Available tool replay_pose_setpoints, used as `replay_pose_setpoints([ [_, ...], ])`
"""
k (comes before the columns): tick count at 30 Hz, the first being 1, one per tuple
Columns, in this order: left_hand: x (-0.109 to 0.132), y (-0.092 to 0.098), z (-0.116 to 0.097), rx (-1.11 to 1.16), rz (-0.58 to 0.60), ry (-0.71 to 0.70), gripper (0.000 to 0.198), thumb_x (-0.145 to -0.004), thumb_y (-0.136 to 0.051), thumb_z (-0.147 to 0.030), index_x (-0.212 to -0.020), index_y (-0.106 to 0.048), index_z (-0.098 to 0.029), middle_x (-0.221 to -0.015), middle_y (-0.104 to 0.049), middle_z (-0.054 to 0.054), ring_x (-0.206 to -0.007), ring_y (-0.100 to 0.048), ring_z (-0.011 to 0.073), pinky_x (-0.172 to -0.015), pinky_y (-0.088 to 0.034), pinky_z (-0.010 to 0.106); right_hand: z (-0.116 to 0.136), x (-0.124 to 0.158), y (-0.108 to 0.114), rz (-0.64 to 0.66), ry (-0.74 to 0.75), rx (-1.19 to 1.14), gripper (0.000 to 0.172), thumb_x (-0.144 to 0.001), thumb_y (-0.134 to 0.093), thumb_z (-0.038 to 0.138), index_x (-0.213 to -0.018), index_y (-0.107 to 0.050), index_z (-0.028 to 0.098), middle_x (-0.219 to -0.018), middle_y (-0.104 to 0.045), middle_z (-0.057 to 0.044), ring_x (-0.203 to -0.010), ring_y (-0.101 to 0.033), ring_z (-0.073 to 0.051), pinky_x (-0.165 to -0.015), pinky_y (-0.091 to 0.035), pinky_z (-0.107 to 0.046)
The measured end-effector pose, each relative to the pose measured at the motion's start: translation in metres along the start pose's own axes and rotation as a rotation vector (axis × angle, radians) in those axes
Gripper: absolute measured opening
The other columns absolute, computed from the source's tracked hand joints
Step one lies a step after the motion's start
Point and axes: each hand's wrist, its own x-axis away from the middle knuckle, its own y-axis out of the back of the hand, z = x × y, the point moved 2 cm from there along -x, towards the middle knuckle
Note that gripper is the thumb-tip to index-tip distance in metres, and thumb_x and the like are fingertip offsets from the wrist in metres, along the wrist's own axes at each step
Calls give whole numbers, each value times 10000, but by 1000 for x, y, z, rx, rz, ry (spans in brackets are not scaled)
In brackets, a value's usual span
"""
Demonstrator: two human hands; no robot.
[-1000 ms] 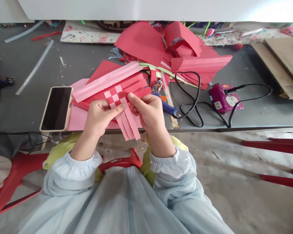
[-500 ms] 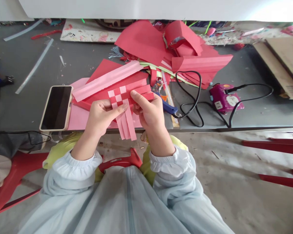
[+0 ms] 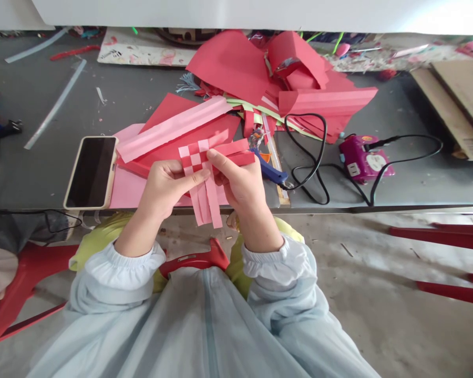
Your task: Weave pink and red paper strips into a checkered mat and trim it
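Note:
Between my hands is a piece of woven paper strips, red and pink, with a small checkered patch at its upper left. Loose pink strip ends hang down past the table edge, and red ends point to the right. My left hand pinches the weave from the left, its thumb lying across the pink strips. On the other side, my right hand grips it near the red strips, thumb on top at the patch's right edge. The fingers behind the paper are mostly hidden.
A phone lies at the left. Red sheets and a folded pink strip are heaped behind my hands. To the right are a blue-handled tool, a black cable, a purple box and cardboard.
The woven paper has shifted slightly right in my hands. Its red strip ends have spread apart, the top one now angling upward. Both hands keep their hold.

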Motion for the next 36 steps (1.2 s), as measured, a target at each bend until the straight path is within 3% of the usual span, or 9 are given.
replay_pose_setpoints([
  [3,0,3,-3,-37,7,-46,348,-609,-910,-451,-819,-798,-196,-757,-751,24,-814,-725,209,-743,-591,319,1,0,3,16,34,39,385,-647,-863,449,-608,-580,192,-602,-553,45,-517,-457,-63,-474,-392,-226],
  [8,-1,10,-12,-144,-132,-209,271,-705,-846,-460,-769,-788,-204,-725,-738,16,-680,-681,143,-663,-546,271,3,2,6,101,69,189,395,-701,-839,433,-546,-581,178,-529,-522,47,-490,-439,-58,-465,-346,-227],
  [12,0,11,-14,-237,-215,-250,203,-724,-836,-399,-700,-778,-206,-687,-728,8,-646,-659,133,-649,-531,267,3,3,4,130,73,224,364,-722,-823,402,-546,-600,175,-504,-524,47,-489,-450,-61,-483,-362,-230],
  [21,-2,13,-10,-326,-210,-353,172,-779,-785,-354,-687,-767,-210,-637,-708,-13,-579,-631,111,-584,-516,248,2,5,2,106,5,191,358,-685,-836,405,-548,-596,177,-533,-540,39,-488,-451,-63,-467,-358,-229],
  [30,-2,12,-9,-300,-219,-349,150,-785,-779,-340,-700,-770,-217,-644,-713,-10,-600,-651,120,-607,-547,256,2,6,2,103,-17,205,387,-691,-822,412,-535,-554,182,-525,-517,45,-491,-442,-59,-465,-352,-225],
  [36,-8,15,-6,-241,-247,-241,235,-758,-795,-424,-709,-753,-198,-640,-686,-8,-592,-642,121,-555,-531,250,1,5,2,100,12,148,390,-705,-827,412,-568,-542,184,-540,-510,52,-479,-426,-52,-455,-355,-220],
])
